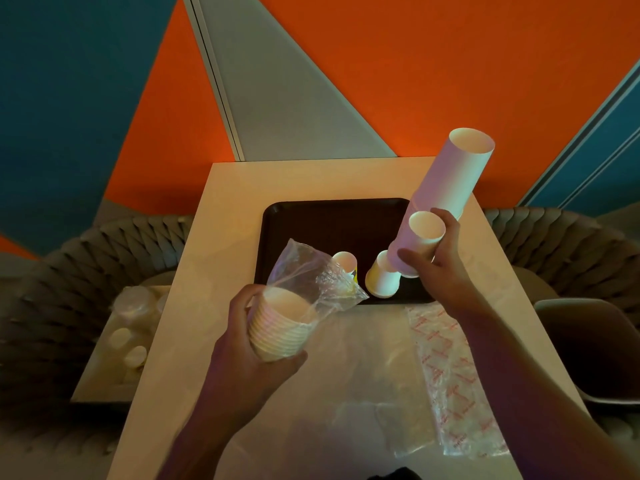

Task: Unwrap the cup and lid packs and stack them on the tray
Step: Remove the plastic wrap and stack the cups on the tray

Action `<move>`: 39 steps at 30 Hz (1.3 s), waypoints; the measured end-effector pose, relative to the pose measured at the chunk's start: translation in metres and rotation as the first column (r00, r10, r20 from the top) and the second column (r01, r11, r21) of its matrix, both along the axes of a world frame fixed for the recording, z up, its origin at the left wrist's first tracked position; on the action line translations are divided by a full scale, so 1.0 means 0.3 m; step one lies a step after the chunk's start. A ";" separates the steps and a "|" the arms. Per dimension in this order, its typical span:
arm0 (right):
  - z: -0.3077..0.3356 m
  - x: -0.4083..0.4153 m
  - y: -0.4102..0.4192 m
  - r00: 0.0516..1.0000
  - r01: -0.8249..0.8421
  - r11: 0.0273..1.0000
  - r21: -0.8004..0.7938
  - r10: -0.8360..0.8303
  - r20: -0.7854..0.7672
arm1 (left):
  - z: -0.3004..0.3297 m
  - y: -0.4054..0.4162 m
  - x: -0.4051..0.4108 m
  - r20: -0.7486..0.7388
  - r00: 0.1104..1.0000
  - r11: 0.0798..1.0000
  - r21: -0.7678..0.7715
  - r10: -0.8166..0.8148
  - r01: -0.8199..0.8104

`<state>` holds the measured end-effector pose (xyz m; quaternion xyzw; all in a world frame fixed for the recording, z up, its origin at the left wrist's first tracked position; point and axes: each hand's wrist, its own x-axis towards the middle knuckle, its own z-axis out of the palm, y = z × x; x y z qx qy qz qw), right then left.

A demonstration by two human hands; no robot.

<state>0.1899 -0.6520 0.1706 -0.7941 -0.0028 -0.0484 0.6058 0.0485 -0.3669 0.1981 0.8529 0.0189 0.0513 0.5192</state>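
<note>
Two hands are working over the counter (221,258) in the head view. Left hand (249,344) is gripping a nested stack of small cups (280,327), fingers curled round it, with a clear plastic wrap (311,275) trailing loose off the stack's open top toward the tray. Right hand (433,258) is wrapping round a tall stack of cups (446,192), tilting it up and away to the right, and is also holding a shorter cup stack (420,237) against it. Dark tray (311,216) is sitting at the counter's far middle, carrying an upside-down cup stack (382,278) and one more cup (344,261) partly hidden behind the wrap. Empty printed wrapper (450,379) and a clear wrapper (374,375) are lying flat on the counter near the person. Wrapped lid packs (133,317) are resting on a lower surface at left, blurry.
</note>
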 end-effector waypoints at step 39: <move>0.230 -0.175 0.185 0.970 -0.092 0.991 0.096 0.067 0.234 | 0.013 -0.033 0.000 -0.017 0.996 0.985 0.148 -0.091 0.092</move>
